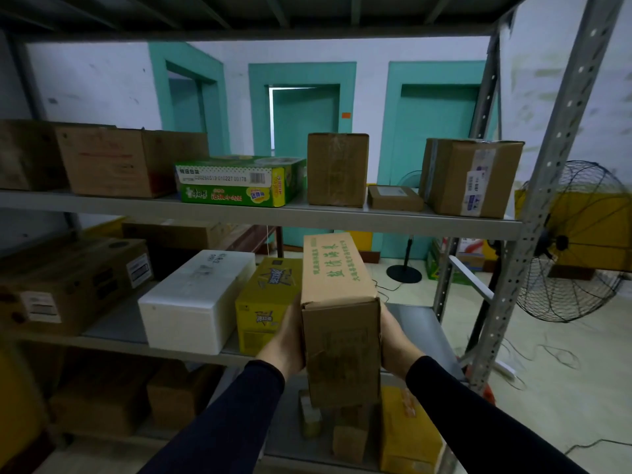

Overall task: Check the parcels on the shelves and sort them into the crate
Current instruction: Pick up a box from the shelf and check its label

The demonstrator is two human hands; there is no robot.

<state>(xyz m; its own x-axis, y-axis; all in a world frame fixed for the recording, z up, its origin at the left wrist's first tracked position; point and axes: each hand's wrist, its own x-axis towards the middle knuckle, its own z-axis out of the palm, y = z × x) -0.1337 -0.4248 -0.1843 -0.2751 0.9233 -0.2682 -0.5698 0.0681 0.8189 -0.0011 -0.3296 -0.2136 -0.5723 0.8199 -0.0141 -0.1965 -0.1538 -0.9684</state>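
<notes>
A long brown cardboard parcel (337, 302) with green printed characters is held in front of the middle shelf (113, 335), its near end facing me. My left hand (285, 340) presses its left side and my right hand (393, 340) presses its right side, fingers hidden behind the box. Beside it on the middle shelf stand a yellow printed box (265, 302) and a white foam box (196, 301). No crate is visible.
The upper shelf (260, 213) carries brown cartons, a green printed box (239, 181), a tall brown box (337, 169), a flat small parcel (393, 198) and a taped carton (473, 176). More boxes sit on the bottom shelf. A steel upright (533, 213) and a floor fan (578, 241) stand at right.
</notes>
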